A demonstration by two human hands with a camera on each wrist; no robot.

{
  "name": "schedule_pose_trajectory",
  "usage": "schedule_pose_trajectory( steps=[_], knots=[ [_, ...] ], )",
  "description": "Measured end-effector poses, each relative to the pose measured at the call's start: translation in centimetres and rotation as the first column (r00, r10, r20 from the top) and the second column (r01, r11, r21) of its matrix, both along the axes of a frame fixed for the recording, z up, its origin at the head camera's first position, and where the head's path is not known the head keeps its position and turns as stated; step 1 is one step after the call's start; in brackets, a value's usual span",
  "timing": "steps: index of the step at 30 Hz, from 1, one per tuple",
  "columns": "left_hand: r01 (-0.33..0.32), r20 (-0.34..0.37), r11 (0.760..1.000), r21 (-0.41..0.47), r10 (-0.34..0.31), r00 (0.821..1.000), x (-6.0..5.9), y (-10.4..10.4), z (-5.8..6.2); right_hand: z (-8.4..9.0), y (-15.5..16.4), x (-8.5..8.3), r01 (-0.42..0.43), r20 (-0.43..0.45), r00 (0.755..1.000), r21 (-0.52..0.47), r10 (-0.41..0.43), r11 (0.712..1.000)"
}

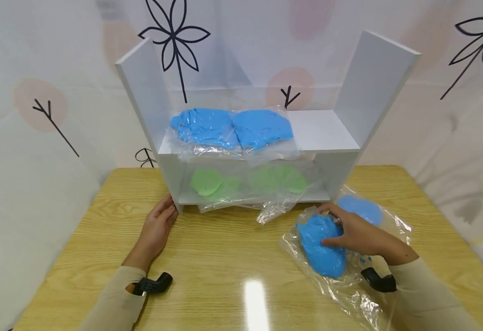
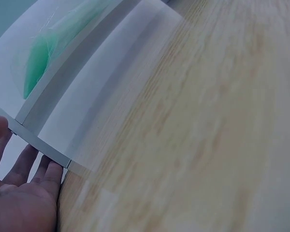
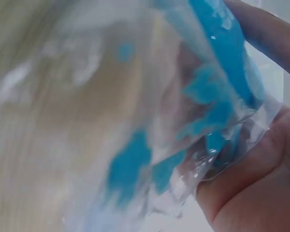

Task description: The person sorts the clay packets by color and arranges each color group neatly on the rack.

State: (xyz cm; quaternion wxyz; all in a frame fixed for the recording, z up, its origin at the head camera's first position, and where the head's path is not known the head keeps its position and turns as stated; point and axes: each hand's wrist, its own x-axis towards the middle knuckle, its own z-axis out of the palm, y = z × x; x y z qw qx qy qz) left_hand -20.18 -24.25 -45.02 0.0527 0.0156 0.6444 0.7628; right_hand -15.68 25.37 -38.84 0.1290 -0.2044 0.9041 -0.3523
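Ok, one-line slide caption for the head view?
Right hand grips a bagged blue lump; left hand touches the white shelf.

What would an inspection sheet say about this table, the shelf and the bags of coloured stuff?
Surface: wooden table, glare spot near the front edge.
Job's things: clear bag of blue material on the table; another blue piece lies behind it in plastic.
Shelf: white shelf unit; blue bags on the upper board, green bags on the lower.
Clutter: nothing seen.
Hands: right hand grips the blue bag; left hand rests open against the shelf's left side.
Cables: nothing seen; black wrist mounts only.
Surroundings: white curtain with flower drawings.
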Motion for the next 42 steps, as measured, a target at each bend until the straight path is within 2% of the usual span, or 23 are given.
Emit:
schedule_pose_trajectory(
  steps=[7,12,17,26,35,42],
  knots=[
    [0.019,0.0,1.0,0.013,-0.019,1.0,0.1,0.0,-0.3,1.7,0.2,1.2,0.036,-0.058,0.998,0.002,-0.036,0.999],
    [0.011,-0.007,1.0,0.005,-0.011,1.0,0.0,-0.1,-0.2,2.8,-0.2,1.9,0.034,-0.1,0.994,-0.023,-0.036,0.999],
    [0.009,-0.003,1.0,-0.001,-0.009,1.0,0.0,-0.1,0.0,3.9,-0.7,2.4,0.03,-0.157,0.987,-0.005,-0.03,1.0],
    [0.001,0.006,1.0,0.001,-0.001,1.0,0.2,0.0,0.2,5.9,-1.6,3.2,0.031,-0.278,0.96,0.04,-0.018,0.999],
    [0.002,0.0,1.0,-0.01,-0.002,1.0,0.4,0.0,0.0,7.6,-2.1,3.5,0.034,-0.332,0.943,0.055,-0.014,0.998],
    [0.01,0.003,1.0,0.001,-0.01,1.0,0.3,0.0,0.3,8.4,-2.4,3.7,0.012,-0.424,0.905,0.08,0.024,0.997]
  ],
)
